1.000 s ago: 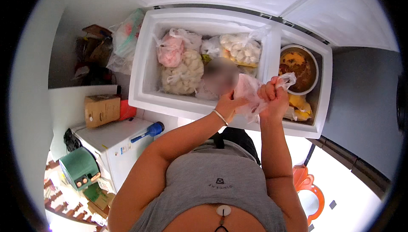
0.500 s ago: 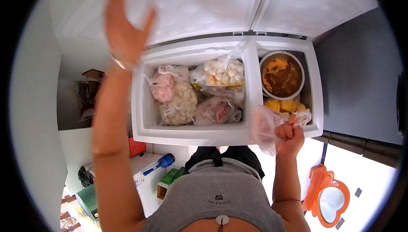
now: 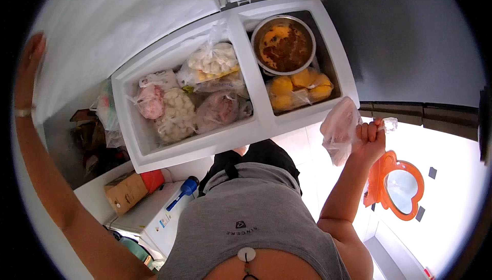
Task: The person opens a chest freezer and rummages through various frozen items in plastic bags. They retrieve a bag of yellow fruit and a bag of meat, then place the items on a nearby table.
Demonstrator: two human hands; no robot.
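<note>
My right hand (image 3: 371, 137) is closed round the gathered neck of a clear plastic bag (image 3: 341, 131) with pale pinkish contents. The bag hangs beyond the right front corner of a white chest freezer (image 3: 205, 152). Far to the left, my left hand (image 3: 32, 57) is raised by the side edge of the upright lid (image 3: 128, 18), fingers stretched out; whether it touches the lid I cannot tell. In the right compartment sit a round pot (image 3: 284, 44) of brown food with orange fat and a bag of yellow pieces (image 3: 300, 90). Bagged white balls (image 3: 212, 59) lie in the left compartment.
More bags, one with pink contents (image 3: 151, 103), fill the left compartment. A grey panel (image 3: 405, 39) stands to the right. Left of the freezer are plastic bags (image 3: 107, 111) and a cardboard box (image 3: 125, 193). An orange-framed mirror (image 3: 402, 190) is at the lower right.
My right hand has carried the bag out of the right compartment, past the freezer's front right corner. My left hand has swung outward to the left. The view has turned, so the freezer appears tilted.
</note>
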